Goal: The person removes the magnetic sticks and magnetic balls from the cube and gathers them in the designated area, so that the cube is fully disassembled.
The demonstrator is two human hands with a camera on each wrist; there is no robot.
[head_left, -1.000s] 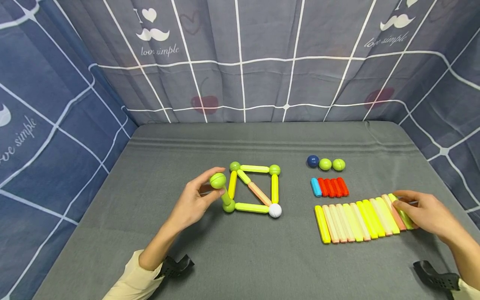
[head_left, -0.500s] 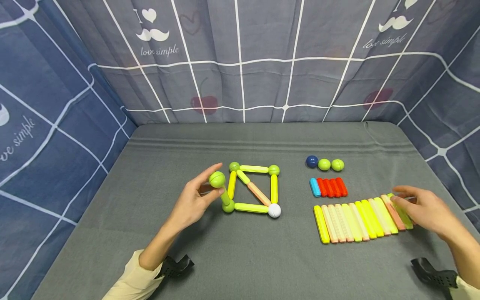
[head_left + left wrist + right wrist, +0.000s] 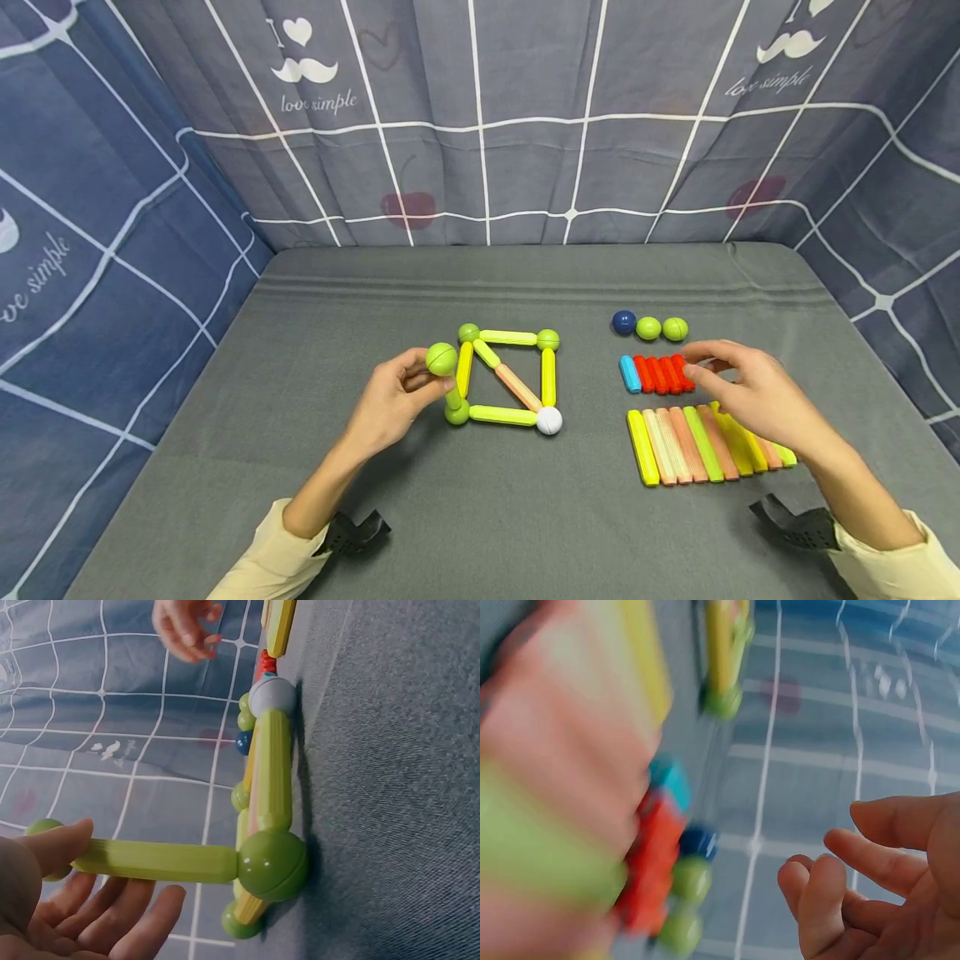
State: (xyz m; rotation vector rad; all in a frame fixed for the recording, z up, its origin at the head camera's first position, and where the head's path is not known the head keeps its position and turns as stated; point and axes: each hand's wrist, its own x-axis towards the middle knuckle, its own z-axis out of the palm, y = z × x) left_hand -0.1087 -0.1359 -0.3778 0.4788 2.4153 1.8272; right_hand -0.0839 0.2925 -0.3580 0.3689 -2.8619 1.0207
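Observation:
My left hand [image 3: 393, 400] pinches an upright green magnetic rod [image 3: 157, 861] between thumb and fingers. A green ball [image 3: 442, 359] tops this rod, and its foot stands on another green ball [image 3: 274, 865] at a corner of a flat frame. Yellow-green rods form the frame's four-sided outline, with a white ball [image 3: 549, 421] at the near right corner and a diagonal rod [image 3: 517, 387] across it. My right hand [image 3: 753, 400], loosely curled with nothing in it, hovers over the right part of a row of long rods [image 3: 682, 446]; its fingertips overlap the short red rods [image 3: 660, 375].
A blue rod [image 3: 630, 374] lies at the left end of the red ones. Behind them sit a dark blue ball [image 3: 624, 322] and two green balls [image 3: 648, 328]. Grey cloth [image 3: 360, 292] covers the table, with a checked curtain [image 3: 525, 167] around it.
My right hand has moved left and away from me, from the right end of the long-rod row toward the red rods. The left hand and its ball have shifted slightly.

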